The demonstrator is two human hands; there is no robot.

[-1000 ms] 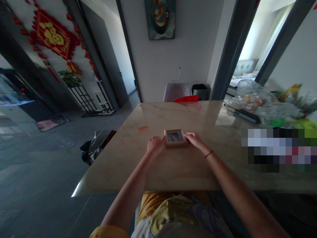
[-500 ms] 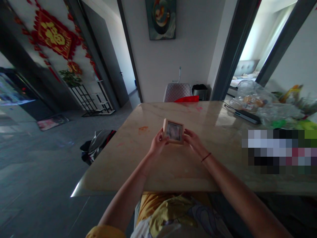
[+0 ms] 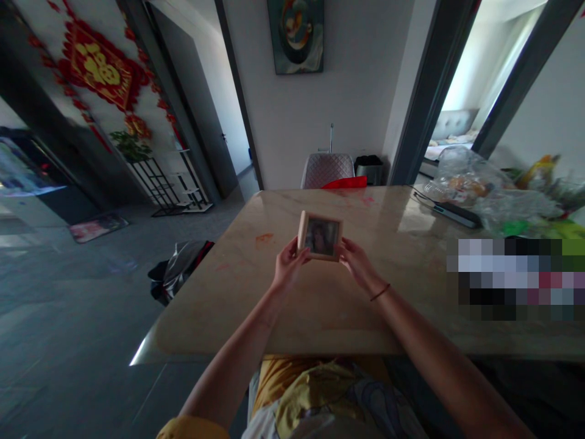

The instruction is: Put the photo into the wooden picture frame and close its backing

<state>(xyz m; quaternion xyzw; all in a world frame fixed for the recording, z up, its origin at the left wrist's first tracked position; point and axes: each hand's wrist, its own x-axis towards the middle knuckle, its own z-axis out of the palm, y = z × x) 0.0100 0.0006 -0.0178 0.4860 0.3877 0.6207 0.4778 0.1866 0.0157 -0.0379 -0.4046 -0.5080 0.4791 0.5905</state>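
A small wooden picture frame (image 3: 321, 236) with a dark glossy front is held up over the table (image 3: 315, 305), its face tilted toward me. My left hand (image 3: 290, 258) grips its left side, thumb on the front near the lower left corner. On the other side my right hand (image 3: 354, 258) closes on the lower right edge, and a thin dark band circles that wrist. The fingers behind the frame are hidden.
At the table's right lie clear plastic bags (image 3: 507, 201) and a dark elongated device (image 3: 457, 214) with a cord. A quilted chair (image 3: 329, 170) stands beyond the far edge, with a red item (image 3: 345, 182) before it. A bag (image 3: 183, 265) is on the floor at left.
The picture frame has risen slightly and turned more upright toward me, so its front shows larger. My right hand has closed in on its right edge.
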